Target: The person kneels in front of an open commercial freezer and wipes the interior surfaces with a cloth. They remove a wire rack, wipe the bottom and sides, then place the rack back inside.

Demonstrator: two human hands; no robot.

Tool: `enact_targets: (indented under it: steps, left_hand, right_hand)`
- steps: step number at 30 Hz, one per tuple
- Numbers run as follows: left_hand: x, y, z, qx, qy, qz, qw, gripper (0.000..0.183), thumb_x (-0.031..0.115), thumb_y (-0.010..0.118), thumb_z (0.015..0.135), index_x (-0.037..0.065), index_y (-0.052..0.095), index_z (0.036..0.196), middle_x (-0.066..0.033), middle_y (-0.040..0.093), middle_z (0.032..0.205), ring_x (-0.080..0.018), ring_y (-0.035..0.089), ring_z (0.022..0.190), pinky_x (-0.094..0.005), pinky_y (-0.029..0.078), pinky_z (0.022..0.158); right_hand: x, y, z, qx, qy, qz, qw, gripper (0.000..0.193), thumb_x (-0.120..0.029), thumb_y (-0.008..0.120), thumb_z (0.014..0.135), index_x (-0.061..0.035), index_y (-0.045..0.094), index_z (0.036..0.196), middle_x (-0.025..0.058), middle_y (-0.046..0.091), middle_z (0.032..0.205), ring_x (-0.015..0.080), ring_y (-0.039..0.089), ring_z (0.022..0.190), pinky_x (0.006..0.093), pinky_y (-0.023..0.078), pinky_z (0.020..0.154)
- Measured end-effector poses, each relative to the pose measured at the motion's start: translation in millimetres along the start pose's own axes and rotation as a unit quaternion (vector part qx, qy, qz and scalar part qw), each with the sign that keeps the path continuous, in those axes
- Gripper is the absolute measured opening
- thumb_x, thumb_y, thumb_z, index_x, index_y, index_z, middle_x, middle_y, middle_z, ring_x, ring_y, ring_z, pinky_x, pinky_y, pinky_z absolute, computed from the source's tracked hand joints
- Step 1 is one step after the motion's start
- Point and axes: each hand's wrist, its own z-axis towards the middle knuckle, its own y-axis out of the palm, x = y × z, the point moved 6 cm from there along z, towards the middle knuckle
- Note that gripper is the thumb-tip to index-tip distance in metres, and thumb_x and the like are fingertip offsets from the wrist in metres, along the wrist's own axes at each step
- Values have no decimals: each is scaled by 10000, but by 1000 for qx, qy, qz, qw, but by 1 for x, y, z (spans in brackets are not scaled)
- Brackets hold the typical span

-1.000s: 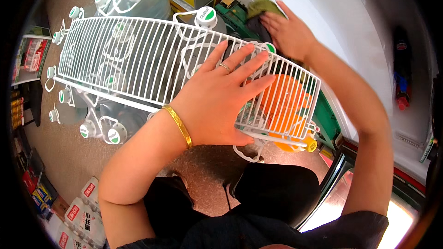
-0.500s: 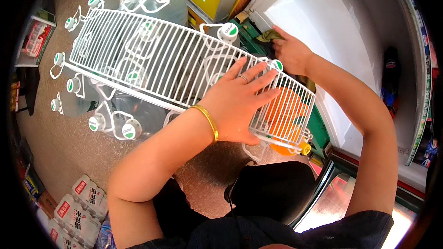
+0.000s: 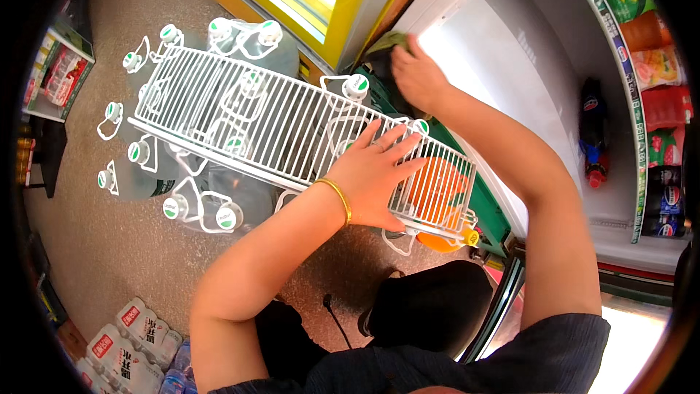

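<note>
A white wire rack lies slantwise over several large clear water bottles with white handles and caps. My left hand rests on its right part, fingers stretched out and spread over the wires, thumb by the near edge. Under the rack's right end sits an orange bottle with a yellow cap. Farther off, my right hand is closed on a dark green cloth by the white frame of an opened fridge. The hand partly hides the cloth.
Inside the fridge lies a dark bottle with a red cap; packed drinks line the shelves at far right. A yellow-framed cooler stands at the back. Wrapped bottle packs are at lower left, a display stand at far left.
My right hand has moved a little left along the fridge frame with the cloth. The left hand stays spread on the rack. The whole view has shifted slightly.
</note>
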Motion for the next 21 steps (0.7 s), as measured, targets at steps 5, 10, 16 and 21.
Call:
enact_targets:
  steps: [5, 10, 16, 21]
  left_hand:
    - [3, 4, 1, -15, -2, 23, 1000, 920, 550, 732, 614, 126, 412, 1365, -138, 274, 1486, -308, 188, 1398, -500, 94, 1137]
    - [6, 4, -1, -1, 10, 21, 1000, 899, 553, 726, 617, 121, 431, 1348, -141, 297, 1473, -312, 218, 1387, -495, 101, 1138]
    - [5, 6, -10, -15, 21, 27, 999, 931, 584, 723, 606, 114, 433, 1356, -143, 284, 1483, -305, 207, 1393, -487, 86, 1143]
    - [6, 7, -14, -22, 13, 40, 999, 960, 604, 712, 611, 119, 401, 1378, -150, 285, 1483, -309, 209, 1394, -488, 79, 1143]
  right_hand:
    - [16, -2, -15, 70, 66, -175, 980, 356, -302, 518, 818, -145, 670, 1100, 0, 485, 1221, 206, 342, 1153, 383, 280, 884]
    - [-5, 14, 33, 13, 71, -146, 987, 302, -265, 528, 801, -159, 692, 1031, -19, 502, 1067, 209, 381, 1039, 352, 283, 823]
    - [-26, 29, 13, -61, -57, -112, 990, 280, -272, 524, 814, -199, 727, 992, -40, 507, 1185, 198, 371, 1165, 371, 281, 893]
    - [23, -6, -13, -42, 136, -78, 987, 372, -262, 514, 823, -144, 618, 1159, 1, 509, 1016, 183, 431, 1020, 355, 304, 829]
